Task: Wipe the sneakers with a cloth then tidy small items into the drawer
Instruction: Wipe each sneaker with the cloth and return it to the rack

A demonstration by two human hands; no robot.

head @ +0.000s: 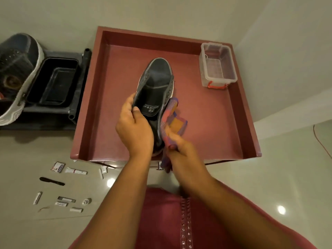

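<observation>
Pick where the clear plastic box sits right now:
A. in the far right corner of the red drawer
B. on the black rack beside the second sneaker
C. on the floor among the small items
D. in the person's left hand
A: the clear plastic box stands inside the red drawer, against its far right corner.

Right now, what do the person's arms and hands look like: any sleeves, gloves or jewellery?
Both forearms are bare to the bottom edge of the frame, with no sleeves in view. The left hand and right hand wear no gloves, and no rings, watch or bracelets show. Below the arms lies a maroon garment with a studded strip.
</observation>
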